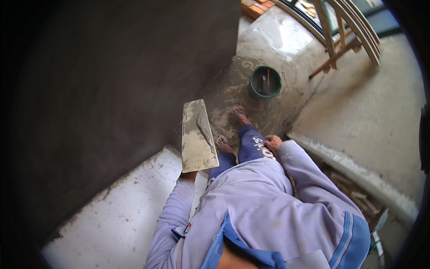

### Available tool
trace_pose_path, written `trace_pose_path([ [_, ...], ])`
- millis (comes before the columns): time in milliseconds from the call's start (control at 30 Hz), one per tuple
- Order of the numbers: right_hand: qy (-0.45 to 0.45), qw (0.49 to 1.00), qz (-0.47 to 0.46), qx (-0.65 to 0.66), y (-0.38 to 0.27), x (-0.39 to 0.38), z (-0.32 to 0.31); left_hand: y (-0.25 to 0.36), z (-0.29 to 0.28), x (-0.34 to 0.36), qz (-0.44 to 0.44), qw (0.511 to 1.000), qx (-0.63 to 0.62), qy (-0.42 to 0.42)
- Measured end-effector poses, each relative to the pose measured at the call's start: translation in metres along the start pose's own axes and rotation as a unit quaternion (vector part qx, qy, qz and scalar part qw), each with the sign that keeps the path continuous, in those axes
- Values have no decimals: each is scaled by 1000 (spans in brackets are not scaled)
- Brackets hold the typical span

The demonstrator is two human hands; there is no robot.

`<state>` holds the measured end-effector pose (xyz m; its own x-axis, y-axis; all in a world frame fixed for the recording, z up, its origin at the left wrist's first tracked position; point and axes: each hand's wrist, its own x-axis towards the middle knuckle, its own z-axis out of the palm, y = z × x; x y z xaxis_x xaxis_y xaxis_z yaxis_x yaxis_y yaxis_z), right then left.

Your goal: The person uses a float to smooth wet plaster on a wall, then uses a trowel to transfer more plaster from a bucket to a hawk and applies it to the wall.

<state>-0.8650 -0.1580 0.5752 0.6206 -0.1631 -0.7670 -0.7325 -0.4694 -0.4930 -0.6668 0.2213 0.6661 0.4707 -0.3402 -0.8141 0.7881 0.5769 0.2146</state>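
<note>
A long flat plastering board (197, 139), pale and smeared with grey mortar, is held up on the left side of my body. A thin ridge of wet mortar (204, 127) lies along its upper face. My left hand (189, 176) grips it from underneath, its fingers mostly hidden by the board. Against my right thigh rests my right hand (273, 142), fingers curled in; whether anything is inside them is hidden. The blue trousers (251, 141) are right beside it.
Beyond my feet stands a round green bucket (265, 82) with tools in it, one red. A dark plastered wall (121, 76) rises on the left. A wooden frame (342, 36) leans at the far right, above a raised concrete ledge (363, 107). Bricks (256, 7) lie far ahead.
</note>
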Motion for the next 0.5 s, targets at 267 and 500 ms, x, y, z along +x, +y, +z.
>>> trace_pose_path([
  [267, 153, 958, 167, 177, 113, -129, 198, 23, 59, 13, -130, 961, 206, -131],
  [500, 233, 926, 212, 206, 58, -177, 314, 14, 118, 5, -223, 824, 407, -324],
])
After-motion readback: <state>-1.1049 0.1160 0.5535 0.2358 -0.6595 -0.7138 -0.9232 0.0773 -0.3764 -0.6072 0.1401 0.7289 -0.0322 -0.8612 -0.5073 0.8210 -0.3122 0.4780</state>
